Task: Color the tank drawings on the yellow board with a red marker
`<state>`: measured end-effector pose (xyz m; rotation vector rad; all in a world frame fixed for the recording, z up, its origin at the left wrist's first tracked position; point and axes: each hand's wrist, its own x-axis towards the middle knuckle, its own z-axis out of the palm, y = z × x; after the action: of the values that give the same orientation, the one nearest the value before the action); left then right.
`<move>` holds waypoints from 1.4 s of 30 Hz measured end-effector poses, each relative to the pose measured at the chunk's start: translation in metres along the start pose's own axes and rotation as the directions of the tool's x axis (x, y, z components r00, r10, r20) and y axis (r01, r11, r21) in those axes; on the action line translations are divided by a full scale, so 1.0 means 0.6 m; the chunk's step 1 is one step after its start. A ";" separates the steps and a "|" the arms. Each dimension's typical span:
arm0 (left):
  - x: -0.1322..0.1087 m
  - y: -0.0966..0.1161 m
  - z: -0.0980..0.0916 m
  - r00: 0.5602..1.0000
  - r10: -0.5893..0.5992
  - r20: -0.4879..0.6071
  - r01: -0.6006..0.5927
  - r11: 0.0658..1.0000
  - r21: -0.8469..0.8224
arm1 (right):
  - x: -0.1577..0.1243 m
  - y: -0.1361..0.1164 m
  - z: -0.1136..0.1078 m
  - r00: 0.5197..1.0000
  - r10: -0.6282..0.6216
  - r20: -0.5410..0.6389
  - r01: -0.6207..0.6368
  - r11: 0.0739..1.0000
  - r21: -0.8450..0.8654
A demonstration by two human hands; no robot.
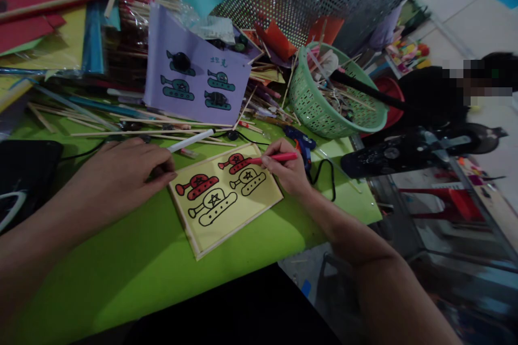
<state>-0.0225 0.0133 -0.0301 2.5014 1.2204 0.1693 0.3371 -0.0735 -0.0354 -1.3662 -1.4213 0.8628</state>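
A yellow card point(218, 240) with a pale wooden edging lies on the green tabletop, bearing several black-outlined tank drawings. The left drawing point(198, 186) is coloured red, and the upper right one point(236, 162) is largely red. My right hand point(285, 167) is closed round a red marker point(283, 157), its tip at the upper right tank. My left hand point(133, 164) rests by the card's left corner, thumb and forefinger apart, the other fingers partly hidden. A white marker point(192, 140) lies just past its fingertips.
Behind the card a purple sheet point(194, 105) with green tanks leans among wooden sticks point(133, 132). A green basket point(335, 126) of supplies and a blue glue gun point(301, 139) stand to the right. A black object point(28, 178) is at the left. One dark-clothed person point(429, 97) is beyond.
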 end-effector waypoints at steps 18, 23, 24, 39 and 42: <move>-0.006 -0.001 0.002 0.999 0.052 -0.011 -0.052 0.998 0.020 | -0.002 -0.017 0.018 0.986 0.001 0.167 -0.002 1.000 0.006; -0.006 -0.002 0.004 0.998 0.055 -0.010 -0.055 0.998 0.016 | -0.001 -0.015 0.019 0.986 0.011 0.164 -0.008 1.000 -0.019; -0.005 -0.002 0.004 0.999 0.052 -0.006 -0.052 0.999 0.016 | -0.001 -0.014 0.018 0.987 0.008 0.162 -0.005 1.000 -0.019; -0.004 0.005 -0.002 1.000 0.018 -0.011 -0.018 1.000 -0.001 | -0.002 -0.015 0.017 0.988 -0.006 0.156 0.010 1.000 -0.020; -0.004 0.005 -0.002 1.000 0.021 0.003 -0.021 1.000 0.000 | -0.003 -0.015 0.017 0.988 -0.009 0.154 0.012 1.000 -0.024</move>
<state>-0.0219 0.0102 -0.0281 2.5141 1.1936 0.1710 0.3247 -0.0753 -0.0302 -1.3324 -1.5602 0.9645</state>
